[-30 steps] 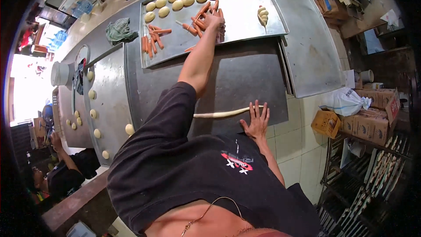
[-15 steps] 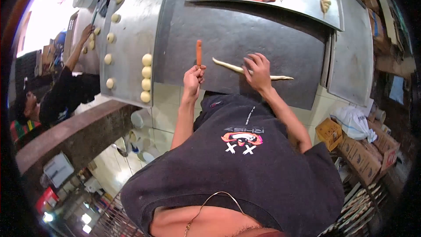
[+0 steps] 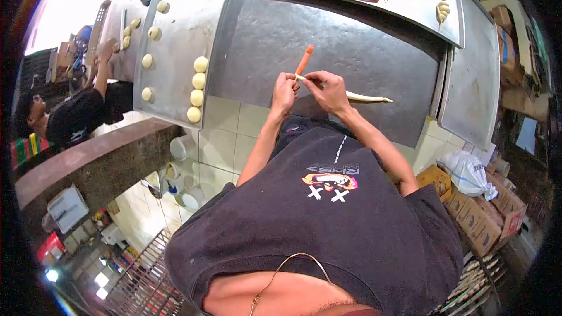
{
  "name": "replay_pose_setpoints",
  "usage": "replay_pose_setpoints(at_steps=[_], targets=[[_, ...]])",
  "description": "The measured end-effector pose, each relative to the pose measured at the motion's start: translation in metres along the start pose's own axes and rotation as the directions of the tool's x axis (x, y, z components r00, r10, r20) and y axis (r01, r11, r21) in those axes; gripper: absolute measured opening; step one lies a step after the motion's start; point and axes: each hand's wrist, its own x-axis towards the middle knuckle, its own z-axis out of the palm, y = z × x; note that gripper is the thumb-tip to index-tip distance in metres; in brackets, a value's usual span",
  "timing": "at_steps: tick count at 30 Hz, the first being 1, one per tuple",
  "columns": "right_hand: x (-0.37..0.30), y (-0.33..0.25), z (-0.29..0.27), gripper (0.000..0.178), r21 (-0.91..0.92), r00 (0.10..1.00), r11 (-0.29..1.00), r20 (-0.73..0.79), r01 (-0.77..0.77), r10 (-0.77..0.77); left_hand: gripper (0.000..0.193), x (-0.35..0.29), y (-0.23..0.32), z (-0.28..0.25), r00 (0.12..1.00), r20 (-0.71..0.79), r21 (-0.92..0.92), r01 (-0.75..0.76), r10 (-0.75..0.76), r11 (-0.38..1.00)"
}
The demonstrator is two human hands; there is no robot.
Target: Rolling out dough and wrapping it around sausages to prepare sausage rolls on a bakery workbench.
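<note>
My left hand is closed around the lower end of an upright orange sausage, which seems to sit on a stick. Pinched in my right hand is one end of a long, thin strip of pale dough. That end touches the sausage just above my left fingers. From under my right hand the strip's tapered tail runs out to the right over the dark metal worktop. My fingers hide the middle of the strip and the sausage's lower end.
Beyond the worktop stands a metal tray with several sausages, dough pieces and a dough-wrapped stick. To the left, a metal sheet carries rows of round dough balls. A co-worker's arm reaches over dough at far left. Cardboard boxes sit at right.
My left hand has carried the sausage rightward, tilting it slightly. My right hand has moved left and lifted the strip's left end to the sausage.
</note>
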Motion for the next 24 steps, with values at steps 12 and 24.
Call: replay_pose_setpoints(at_steps=[12,24], targets=[[-0.024,0.037,-0.045,0.041,-0.443,0.969,0.881,-0.093,0.166,-0.229,0.027,0.006,0.013,0.031,0.972,0.124,0.308,-0.229,0.200,0.923],[0.044,-0.069,-0.138,0.022,-0.392,0.998,0.920,0.052,-0.021,0.045,0.018,-0.014,0.007,0.055,0.784,0.583,0.644,-0.606,0.212,0.467]])
